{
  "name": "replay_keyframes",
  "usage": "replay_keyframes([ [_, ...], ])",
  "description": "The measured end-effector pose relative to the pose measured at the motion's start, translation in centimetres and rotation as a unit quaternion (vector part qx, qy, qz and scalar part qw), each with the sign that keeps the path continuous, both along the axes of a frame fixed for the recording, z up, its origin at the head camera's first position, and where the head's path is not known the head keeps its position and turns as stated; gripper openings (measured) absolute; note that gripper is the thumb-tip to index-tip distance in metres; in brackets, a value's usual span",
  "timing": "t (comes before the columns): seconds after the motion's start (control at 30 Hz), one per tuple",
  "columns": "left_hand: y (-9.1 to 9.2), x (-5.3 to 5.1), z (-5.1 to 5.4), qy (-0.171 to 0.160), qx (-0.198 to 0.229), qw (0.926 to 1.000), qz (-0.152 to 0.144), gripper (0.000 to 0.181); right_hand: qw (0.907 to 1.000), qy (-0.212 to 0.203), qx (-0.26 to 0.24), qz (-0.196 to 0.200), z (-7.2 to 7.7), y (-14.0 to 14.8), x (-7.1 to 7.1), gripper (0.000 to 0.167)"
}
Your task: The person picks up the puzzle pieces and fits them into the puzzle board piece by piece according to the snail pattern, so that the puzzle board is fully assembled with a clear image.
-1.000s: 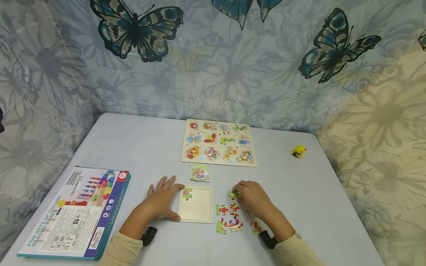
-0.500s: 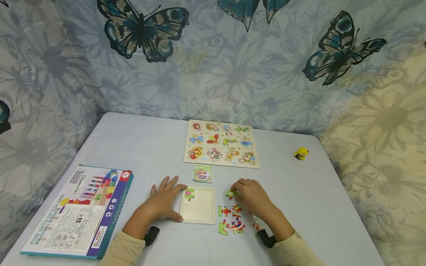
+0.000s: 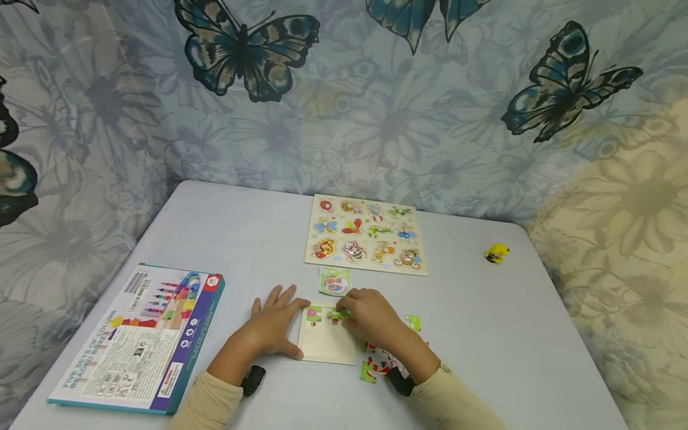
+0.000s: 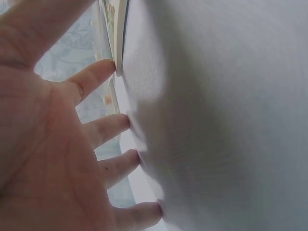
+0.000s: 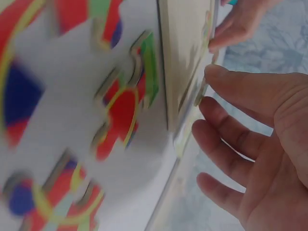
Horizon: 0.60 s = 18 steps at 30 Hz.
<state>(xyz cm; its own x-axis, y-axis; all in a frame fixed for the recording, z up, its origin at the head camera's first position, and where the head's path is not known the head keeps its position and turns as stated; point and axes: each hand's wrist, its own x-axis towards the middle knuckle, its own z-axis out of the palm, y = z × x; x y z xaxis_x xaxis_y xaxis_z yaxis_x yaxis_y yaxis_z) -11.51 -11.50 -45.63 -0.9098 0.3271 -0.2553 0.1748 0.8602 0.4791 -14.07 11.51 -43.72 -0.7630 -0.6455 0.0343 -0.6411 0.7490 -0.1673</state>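
My left hand (image 3: 270, 327) rests spread on the table, thumb and index finger touching the left edge of a square wooden puzzle tray (image 3: 326, 346). In the left wrist view a fingertip meets that tray's rim (image 4: 119, 43). One green and pink jigsaw piece (image 3: 314, 315) lies in the tray's upper left corner. Over the tray's upper right part, my right hand (image 3: 373, 316) pinches a green and red jigsaw piece (image 3: 336, 315) between thumb and index finger. Several loose pieces (image 5: 122, 115) lie right of the tray, partly hidden by the right forearm; a green one (image 3: 412, 323) sits apart.
Behind the tray lie a small picture card (image 3: 335, 281) and a large wooden insect puzzle board (image 3: 366, 235). A boxed toy (image 3: 140, 340) occupies the left side of the table. Far to the right stands a small yellow toy (image 3: 497, 252).
My right hand has picked up the green and red jigsaw piece from the loose pieces and carried it left over the tray. The left hand has stayed at the tray's edge.
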Motion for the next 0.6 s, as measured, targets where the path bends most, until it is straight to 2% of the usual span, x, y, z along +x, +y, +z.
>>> replay_keyframes([
  [0.27, 0.0, 0.0, 0.1, 0.004, -0.003, 1.0000, -0.004, 0.094, 0.9998, -0.005, 0.010, 0.014, -0.6, -1.3, -0.3, 0.023],
  [0.6, -0.1, -0.1, 0.2, 0.006, -0.009, 0.9999, -0.003, 0.094, 0.9995, 0.004, 0.029, 0.008, -0.7, -2.0, -0.4, 0.022],
])
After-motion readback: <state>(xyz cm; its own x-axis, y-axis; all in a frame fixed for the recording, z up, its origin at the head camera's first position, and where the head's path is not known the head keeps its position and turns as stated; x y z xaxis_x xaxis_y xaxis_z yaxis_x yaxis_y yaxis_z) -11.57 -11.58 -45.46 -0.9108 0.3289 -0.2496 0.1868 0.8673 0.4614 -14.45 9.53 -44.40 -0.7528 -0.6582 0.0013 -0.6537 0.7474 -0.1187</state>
